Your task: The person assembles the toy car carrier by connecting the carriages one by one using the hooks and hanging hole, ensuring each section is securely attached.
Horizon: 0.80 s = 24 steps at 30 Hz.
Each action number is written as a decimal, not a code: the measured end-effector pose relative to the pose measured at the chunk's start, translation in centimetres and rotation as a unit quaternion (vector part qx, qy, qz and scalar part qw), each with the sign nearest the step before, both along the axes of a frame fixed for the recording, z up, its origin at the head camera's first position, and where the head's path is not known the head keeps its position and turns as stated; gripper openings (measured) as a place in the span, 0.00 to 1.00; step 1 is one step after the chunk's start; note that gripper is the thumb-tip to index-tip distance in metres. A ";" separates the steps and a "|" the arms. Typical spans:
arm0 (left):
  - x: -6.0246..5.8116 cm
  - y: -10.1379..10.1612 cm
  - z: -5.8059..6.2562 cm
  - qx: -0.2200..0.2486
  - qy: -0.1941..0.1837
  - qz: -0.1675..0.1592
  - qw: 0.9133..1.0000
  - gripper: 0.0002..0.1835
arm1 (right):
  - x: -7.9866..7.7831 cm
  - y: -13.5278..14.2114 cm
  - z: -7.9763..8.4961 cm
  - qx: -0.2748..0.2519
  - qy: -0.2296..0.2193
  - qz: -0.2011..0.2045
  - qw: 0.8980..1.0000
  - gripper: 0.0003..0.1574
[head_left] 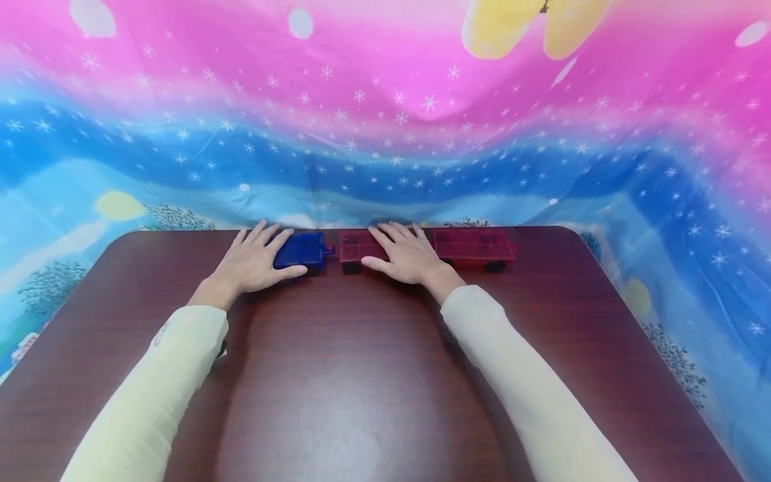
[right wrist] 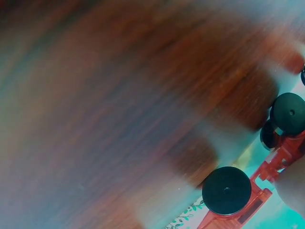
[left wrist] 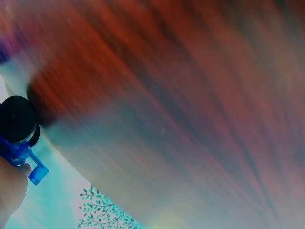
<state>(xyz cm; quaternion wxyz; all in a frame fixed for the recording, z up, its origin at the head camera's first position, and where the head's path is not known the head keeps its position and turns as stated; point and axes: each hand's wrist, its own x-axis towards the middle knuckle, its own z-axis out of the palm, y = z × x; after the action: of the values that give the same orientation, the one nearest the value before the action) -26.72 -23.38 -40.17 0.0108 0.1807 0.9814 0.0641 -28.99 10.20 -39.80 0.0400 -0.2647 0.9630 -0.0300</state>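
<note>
In the head view, a blue toy wagon (head_left: 306,249) with dark wheels stands near the table's far edge. My left hand (head_left: 249,260) lies against its left part, fingers spread and mostly straight, thumb along the near side. A small hook joins or nearly meets a red see-through toy wagon (head_left: 353,246) to its right. Over that red wagon rests my right hand (head_left: 405,257), fingers extended, hiding much of it. Another red wagon (head_left: 476,246) stands just right of this hand. The left wrist view catches a blue hook (left wrist: 38,172); black wheels (right wrist: 226,191) appear in the right wrist view.
The dark brown wooden table (head_left: 337,375) has rounded far corners. Behind it hangs a pink and blue cloth (head_left: 385,134) with snowflakes, reaching down to the table's far edge and along its right side. The wagons line up along that far edge.
</note>
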 end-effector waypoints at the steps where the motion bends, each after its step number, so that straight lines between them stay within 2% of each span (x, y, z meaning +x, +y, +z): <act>1: 0.0 0.0 0.0 0.000 0.000 0.000 1.000 0.55 | 0.0 0.0 0.0 -0.001 0.000 0.000 1.000 0.57; 15: -0.3 -0.1 0.1 0.015 -0.002 -0.005 1.000 0.56 | 0.0 0.1 0.2 -0.002 0.000 -0.001 1.000 0.56; 24: -0.4 0.7 0.6 0.037 0.006 -0.009 0.999 0.54 | 0.0 -0.3 0.8 -0.029 0.012 0.000 1.000 0.55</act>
<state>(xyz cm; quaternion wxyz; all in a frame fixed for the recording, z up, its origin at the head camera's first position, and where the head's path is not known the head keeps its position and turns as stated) -27.16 -22.69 -39.56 -0.0009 0.1902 0.9768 0.0989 -28.98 9.90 -38.96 0.0210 -0.2661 0.9622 -0.0545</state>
